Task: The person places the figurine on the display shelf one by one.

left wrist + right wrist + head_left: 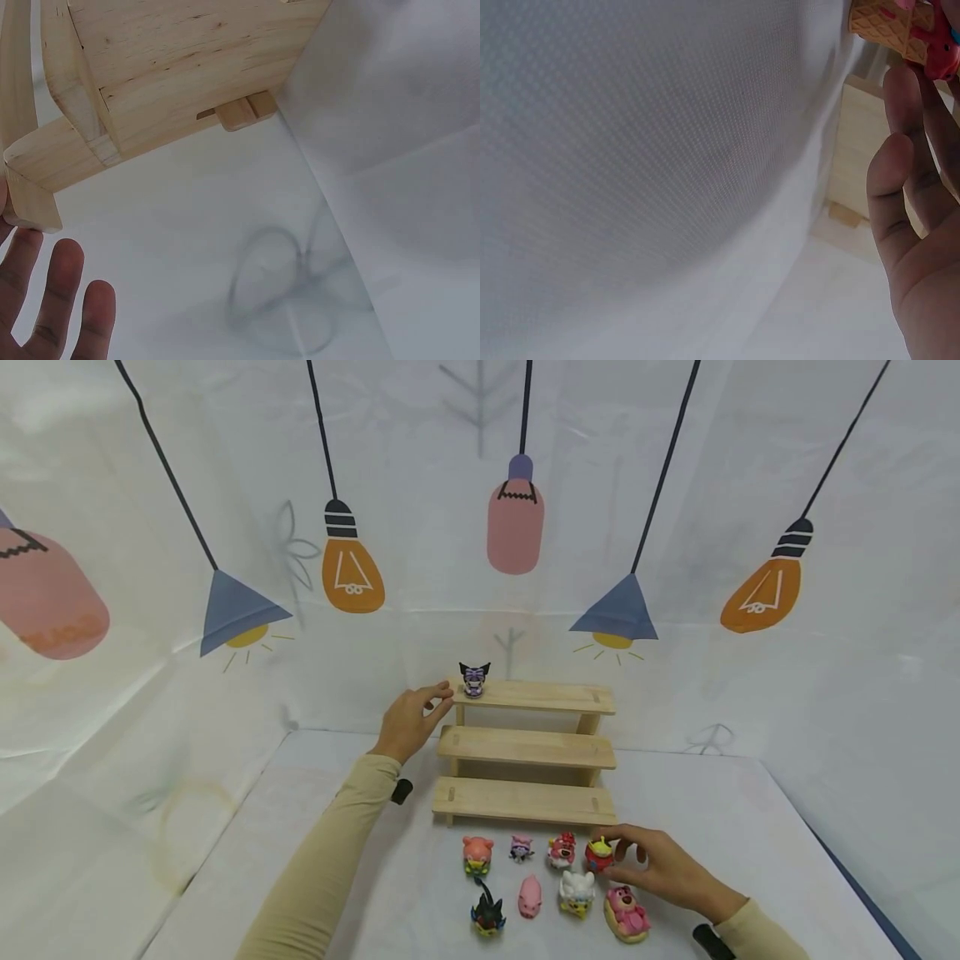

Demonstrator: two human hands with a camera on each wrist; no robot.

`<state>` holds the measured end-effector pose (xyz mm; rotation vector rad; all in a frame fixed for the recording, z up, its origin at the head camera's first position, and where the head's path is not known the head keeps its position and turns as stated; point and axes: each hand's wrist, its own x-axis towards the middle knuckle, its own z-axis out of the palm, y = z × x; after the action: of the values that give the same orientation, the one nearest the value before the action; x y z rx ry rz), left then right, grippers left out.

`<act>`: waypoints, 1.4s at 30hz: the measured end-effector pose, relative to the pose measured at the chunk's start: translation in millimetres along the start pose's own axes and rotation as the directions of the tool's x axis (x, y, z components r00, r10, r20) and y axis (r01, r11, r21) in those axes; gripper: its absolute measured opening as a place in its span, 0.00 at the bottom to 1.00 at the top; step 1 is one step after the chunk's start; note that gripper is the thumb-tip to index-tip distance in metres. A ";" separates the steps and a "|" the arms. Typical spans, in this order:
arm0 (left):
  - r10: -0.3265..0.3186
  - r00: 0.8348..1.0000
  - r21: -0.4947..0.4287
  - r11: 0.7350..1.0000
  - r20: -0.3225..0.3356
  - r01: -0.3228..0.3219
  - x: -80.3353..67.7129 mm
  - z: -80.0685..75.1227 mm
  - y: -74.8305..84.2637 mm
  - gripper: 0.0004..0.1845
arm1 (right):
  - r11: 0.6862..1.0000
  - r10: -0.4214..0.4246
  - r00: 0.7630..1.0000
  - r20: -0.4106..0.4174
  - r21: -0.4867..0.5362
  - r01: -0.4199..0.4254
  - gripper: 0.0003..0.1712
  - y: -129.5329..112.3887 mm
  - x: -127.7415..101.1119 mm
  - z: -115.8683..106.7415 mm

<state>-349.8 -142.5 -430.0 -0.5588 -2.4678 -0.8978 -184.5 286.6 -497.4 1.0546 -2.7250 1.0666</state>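
My left hand (411,718) is at the left end of the top step of a wooden stepped stand (525,752), thumb and forefinger pinching its edge. In the left wrist view, fingers (64,277) sit by the stand's end (34,202). Near that hand, a purple and black figurine (474,681) stands on the top step. My right hand (660,864) pinches a red figurine with a yellow top (599,855) in front of the stand. Just below lies a pink bear figurine (628,912) on a waffle-patterned base (885,26).
Several other figurines sit in two rows on the white table (720,827): an orange one (477,853), small pink-purple one (521,847), red-and-white one (561,850), black one (488,914), pink pig (529,897), white one (577,892). Behind hangs white cloth (420,635).
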 end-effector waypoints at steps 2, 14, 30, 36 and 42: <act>-0.001 1.000 0.002 1.000 0.001 0.001 0.0 -0.4 0.3 0.16 | 1.000 -0.005 1.000 -0.005 -0.001 0.005 0.26 0.3 -0.2 0.2; -0.005 1.000 -0.001 1.000 -0.005 0.005 -0.4 -0.1 0.1 0.16 | 1.000 -0.011 0.998 -0.065 -0.022 0.010 0.24 -2.8 -1.9 -5.0; 0.006 1.000 -0.015 1.000 -0.011 -0.006 -0.7 -0.4 0.9 0.15 | 0.995 0.057 0.978 -0.201 -0.066 -0.072 0.22 -21.2 20.0 -19.2; -0.006 1.000 -0.004 1.000 -0.001 0.006 0.1 -0.9 1.3 0.16 | 0.997 -0.005 0.978 -0.210 -0.079 -0.012 0.23 -22.6 36.0 -25.7; 0.003 1.000 -0.014 1.000 -0.002 -0.003 0.2 -1.4 0.9 0.16 | 0.997 -0.045 0.981 -0.188 -0.069 0.033 0.23 -25.5 56.6 -30.9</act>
<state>-349.1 -142.8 -428.5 -0.5662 -2.4600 -0.9150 -219.0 258.8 -444.0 0.9411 -2.5604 1.0075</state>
